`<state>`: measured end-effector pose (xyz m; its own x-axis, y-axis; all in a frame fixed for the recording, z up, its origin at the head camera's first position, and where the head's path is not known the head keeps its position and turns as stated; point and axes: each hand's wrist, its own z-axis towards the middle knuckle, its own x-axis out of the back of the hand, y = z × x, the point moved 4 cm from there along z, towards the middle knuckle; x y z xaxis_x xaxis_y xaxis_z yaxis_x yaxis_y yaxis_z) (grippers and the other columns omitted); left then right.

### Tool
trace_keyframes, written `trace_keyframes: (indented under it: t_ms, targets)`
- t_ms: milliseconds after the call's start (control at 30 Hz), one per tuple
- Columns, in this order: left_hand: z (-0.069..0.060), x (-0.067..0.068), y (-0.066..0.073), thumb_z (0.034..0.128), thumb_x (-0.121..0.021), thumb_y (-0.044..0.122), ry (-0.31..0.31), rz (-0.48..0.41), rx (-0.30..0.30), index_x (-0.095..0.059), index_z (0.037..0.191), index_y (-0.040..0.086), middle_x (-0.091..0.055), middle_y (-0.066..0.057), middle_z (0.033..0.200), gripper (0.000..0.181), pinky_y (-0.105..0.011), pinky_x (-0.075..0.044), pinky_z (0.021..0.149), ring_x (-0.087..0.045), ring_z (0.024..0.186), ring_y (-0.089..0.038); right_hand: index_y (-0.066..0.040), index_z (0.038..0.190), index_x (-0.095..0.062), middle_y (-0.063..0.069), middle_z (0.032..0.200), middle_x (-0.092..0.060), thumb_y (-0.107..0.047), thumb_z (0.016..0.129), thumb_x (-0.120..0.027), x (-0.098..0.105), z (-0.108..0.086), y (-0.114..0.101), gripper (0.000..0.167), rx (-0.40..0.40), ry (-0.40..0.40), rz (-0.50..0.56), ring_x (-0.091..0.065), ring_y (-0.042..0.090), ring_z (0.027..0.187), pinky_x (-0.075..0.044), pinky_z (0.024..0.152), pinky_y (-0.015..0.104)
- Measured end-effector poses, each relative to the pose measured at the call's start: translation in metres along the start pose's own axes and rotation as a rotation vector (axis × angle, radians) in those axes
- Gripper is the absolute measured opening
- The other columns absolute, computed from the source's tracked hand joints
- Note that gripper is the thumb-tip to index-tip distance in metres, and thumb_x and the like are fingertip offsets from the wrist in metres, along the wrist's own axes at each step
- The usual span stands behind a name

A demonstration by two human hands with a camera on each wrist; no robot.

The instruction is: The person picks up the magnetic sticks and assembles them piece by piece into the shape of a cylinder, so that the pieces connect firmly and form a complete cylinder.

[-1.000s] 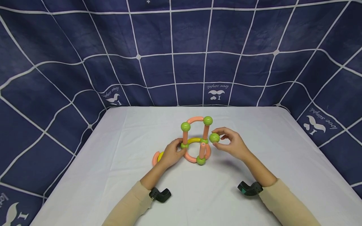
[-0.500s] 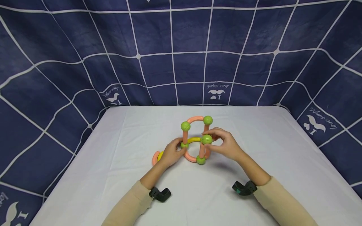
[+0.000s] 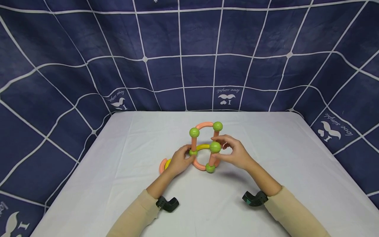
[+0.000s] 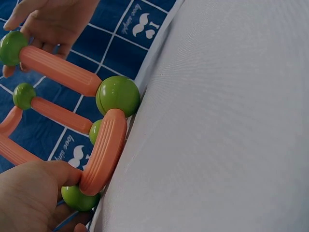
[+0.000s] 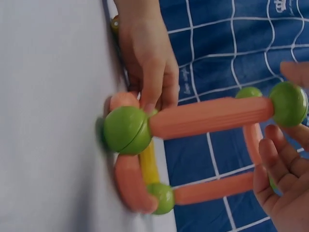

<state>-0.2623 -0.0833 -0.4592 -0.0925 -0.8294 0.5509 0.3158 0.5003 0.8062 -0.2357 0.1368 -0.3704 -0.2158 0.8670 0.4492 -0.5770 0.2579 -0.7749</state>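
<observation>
A frame of salmon rods and green balls stands on the white table in the head view, its bottom ring partly a yellow curved rod (image 3: 203, 146). My left hand (image 3: 180, 162) grips the green ball (image 4: 79, 199) at the ring's left side, thumb beside the salmon curved rod (image 4: 105, 152). At the near right, a green ball (image 3: 215, 147) sits on top of an upright salmon rod (image 5: 212, 117). My right hand (image 3: 235, 153) holds this top ball between thumb and fingers. Two taller corners carry green balls (image 3: 194, 132) joined by a salmon arc (image 3: 204, 124).
Left of my left forearm lie a salmon curved piece (image 3: 162, 165) and a yellow piece (image 3: 167, 163), partly hidden by the hand. White cloth covers the table (image 3: 133, 138). A blue checked curtain (image 3: 195, 72) hangs behind and at both sides.
My right hand has moved left with the green ball, from beside the frame onto the top of the near upright rod. My left hand has stayed in place.
</observation>
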Motion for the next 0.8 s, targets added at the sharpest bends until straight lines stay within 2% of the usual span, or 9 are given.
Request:
trace_keyframes:
  t_ms: [167,300,400,600,700,800]
  targets:
    - [0.000,0.000,0.000,0.0906,-0.066,0.015,-0.002,0.000,-0.006,-0.060,0.126,0.003,-0.061,-0.011,0.122,0.038,-0.044,-0.046,0.092,-0.056,0.112,-0.025,0.001,0.123,-0.061,0.008,0.108,-0.065,0.002,0.074,-0.080,0.002,-0.006,0.014,0.053,0.005,-0.027,0.009,-0.054,0.017,0.093,-0.047,0.079,0.039]
    - [0.000,0.000,0.000,0.0903,-0.066,0.014,-0.002,-0.005,-0.008,-0.060,0.126,0.003,-0.061,-0.011,0.123,0.038,-0.043,-0.046,0.091,-0.057,0.111,-0.025,0.002,0.120,-0.062,0.007,0.106,-0.064,0.001,0.075,-0.078,0.002,-0.012,0.032,0.048,-0.016,-0.075,0.012,-0.056,0.027,0.093,-0.048,0.079,0.039]
    - [0.000,0.000,0.000,0.0903,-0.066,0.014,-0.006,-0.006,-0.008,-0.060,0.126,0.003,-0.061,-0.011,0.123,0.038,-0.043,-0.046,0.092,-0.057,0.112,-0.025,0.001,0.118,-0.063,0.009,0.104,-0.065,-0.002,0.079,-0.076,0.002,-0.015,0.048,0.041,-0.082,-0.079,-0.010,-0.056,0.032,0.093,-0.048,0.079,0.041]
    - [0.001,0.001,0.000,0.0910,-0.065,0.014,-0.009,-0.002,0.004,-0.060,0.127,0.003,-0.061,-0.012,0.124,0.038,-0.044,-0.047,0.092,-0.056,0.112,-0.026,0.000,0.116,-0.064,0.010,0.102,-0.065,-0.010,0.085,-0.074,0.006,-0.013,0.080,0.035,-0.276,0.023,-0.104,-0.059,0.025,0.093,-0.048,0.077,0.030]
    - [0.001,0.001,0.000,0.0911,-0.065,0.014,-0.013,-0.004,0.008,-0.059,0.127,0.003,-0.060,-0.012,0.125,0.038,-0.044,-0.046,0.093,-0.056,0.113,-0.026,0.002,0.120,-0.063,0.013,0.106,-0.065,-0.011,0.084,-0.075,0.004,-0.008,0.089,0.040,-0.306,0.029,-0.097,-0.060,0.028,0.097,-0.049,0.078,0.031]
    - [0.000,0.001,0.001,0.0911,-0.065,0.014,-0.017,-0.010,0.004,-0.060,0.127,0.003,-0.061,-0.012,0.124,0.038,-0.044,-0.046,0.093,-0.056,0.113,-0.026,0.003,0.122,-0.061,0.015,0.111,-0.066,-0.013,0.083,-0.074,-0.002,-0.002,0.095,0.044,-0.297,0.007,-0.101,-0.061,0.030,0.099,-0.049,0.081,0.036]
